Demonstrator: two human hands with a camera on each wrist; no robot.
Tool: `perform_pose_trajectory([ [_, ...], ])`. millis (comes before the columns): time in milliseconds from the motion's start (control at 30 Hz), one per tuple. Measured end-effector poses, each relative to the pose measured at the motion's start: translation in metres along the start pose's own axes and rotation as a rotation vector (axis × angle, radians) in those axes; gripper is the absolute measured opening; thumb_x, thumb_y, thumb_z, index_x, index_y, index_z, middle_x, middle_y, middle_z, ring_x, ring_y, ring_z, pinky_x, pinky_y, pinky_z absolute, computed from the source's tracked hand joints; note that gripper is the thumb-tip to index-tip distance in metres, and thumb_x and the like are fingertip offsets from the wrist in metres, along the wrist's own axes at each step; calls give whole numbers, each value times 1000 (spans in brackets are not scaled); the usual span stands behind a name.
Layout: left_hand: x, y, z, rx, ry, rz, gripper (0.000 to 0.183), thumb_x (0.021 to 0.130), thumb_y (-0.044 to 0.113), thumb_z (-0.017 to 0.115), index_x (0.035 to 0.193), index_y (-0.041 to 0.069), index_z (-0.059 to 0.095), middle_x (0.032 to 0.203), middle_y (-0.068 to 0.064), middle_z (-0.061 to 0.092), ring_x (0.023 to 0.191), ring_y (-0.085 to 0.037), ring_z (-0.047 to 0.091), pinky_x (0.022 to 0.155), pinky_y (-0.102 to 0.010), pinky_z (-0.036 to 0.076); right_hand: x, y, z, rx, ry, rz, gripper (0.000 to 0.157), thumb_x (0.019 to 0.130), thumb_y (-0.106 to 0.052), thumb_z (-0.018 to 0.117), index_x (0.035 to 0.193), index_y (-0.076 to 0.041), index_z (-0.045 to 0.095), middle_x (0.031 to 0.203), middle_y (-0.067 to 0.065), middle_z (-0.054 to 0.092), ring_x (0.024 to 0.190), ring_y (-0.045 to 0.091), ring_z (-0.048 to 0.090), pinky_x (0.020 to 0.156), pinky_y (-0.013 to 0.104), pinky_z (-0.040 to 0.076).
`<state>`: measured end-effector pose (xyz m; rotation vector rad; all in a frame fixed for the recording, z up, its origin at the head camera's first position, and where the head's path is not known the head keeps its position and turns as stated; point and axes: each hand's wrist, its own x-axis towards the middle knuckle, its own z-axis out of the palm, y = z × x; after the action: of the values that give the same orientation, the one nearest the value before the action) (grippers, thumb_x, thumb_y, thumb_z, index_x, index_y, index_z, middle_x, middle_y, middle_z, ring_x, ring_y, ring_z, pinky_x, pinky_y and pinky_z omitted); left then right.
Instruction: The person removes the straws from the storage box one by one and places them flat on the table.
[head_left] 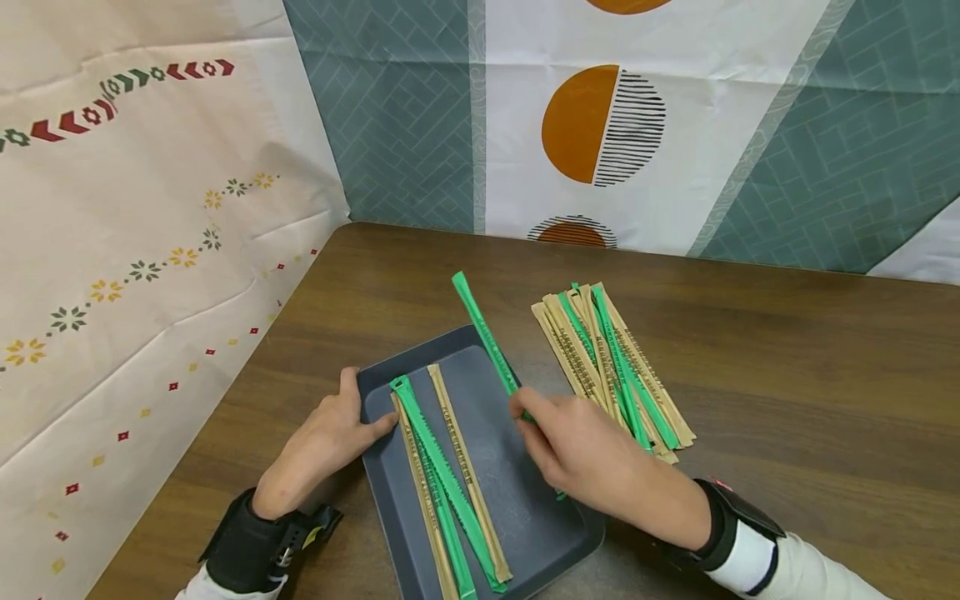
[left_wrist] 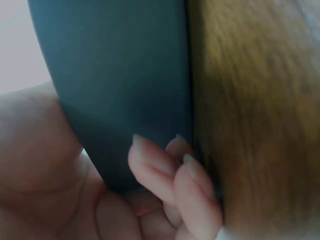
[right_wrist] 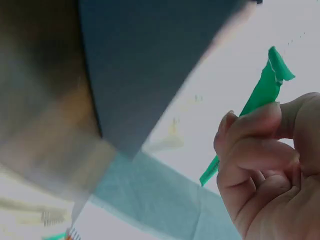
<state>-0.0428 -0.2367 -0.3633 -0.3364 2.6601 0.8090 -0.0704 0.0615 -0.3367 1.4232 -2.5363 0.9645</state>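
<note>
My left hand [head_left: 330, 437] grips the left rim of a dark grey tray [head_left: 536, 575], thumb over the edge; in the left wrist view its curled fingers [left_wrist: 155, 167] lie against the outer wall. My right hand [head_left: 592, 450] pinches a slim green paper-wrapped stick [head_left: 482, 329] slantwise over the tray's right side. The far end points up and left past the rim, and a bit of the near end shows below the hand. In the right wrist view one end of this wrapper [right_wrist: 270, 82] looks creased or torn. Inside the tray lie green wrapped sticks [head_left: 442, 467] and tan ones [head_left: 468, 471], lengthwise.
Right of the tray, a loose pile of tan and green wrapped sticks [head_left: 588, 358] lies on the brown wooden table [head_left: 810, 400], partly behind my right hand. Patterned cloth [head_left: 405, 125] hangs at the table's far edge, and pale printed cloth [head_left: 150, 250] borders the left side.
</note>
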Motion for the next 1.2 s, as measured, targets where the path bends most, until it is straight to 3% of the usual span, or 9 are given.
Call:
perform_pose_trajectory([
  [233,0,-1,1,3,7,-14,79,93,36,63,136,-7,13,79,-17,58,67,-22,58,58,-35,41,7,20,-18,-112,165,-27,17,84,10,56,96,-2,57,56,-10,38,46,-3,28,42,18,30],
  [367,0,0,1,4,12,-15,77,93,36,63,136,-6,14,81,-18,58,69,-22,58,59,-35,42,6,27,-27,-154,188,-2,23,82,11,56,102,0,53,54,-10,33,45,-2,26,40,18,29],
  [667,0,0,0,4,3,-6,78,94,36,61,137,-7,13,77,-16,57,65,-22,57,57,-35,40,5,39,-35,-254,116,209,41,85,6,57,123,4,43,50,-4,36,38,4,28,38,21,27],
  [833,0,0,0,5,4,-14,78,94,37,61,138,-7,12,81,-17,58,68,-22,58,59,-35,41,7,43,-41,-273,94,258,47,86,5,56,131,7,42,47,-4,33,37,5,25,39,22,24],
  [1200,-1,1,-1,17,17,2,75,94,37,61,135,-6,16,87,-20,59,72,-23,59,62,-37,44,5,47,-53,-255,46,323,50,83,7,55,132,11,43,50,-2,36,41,8,32,41,25,28],
])
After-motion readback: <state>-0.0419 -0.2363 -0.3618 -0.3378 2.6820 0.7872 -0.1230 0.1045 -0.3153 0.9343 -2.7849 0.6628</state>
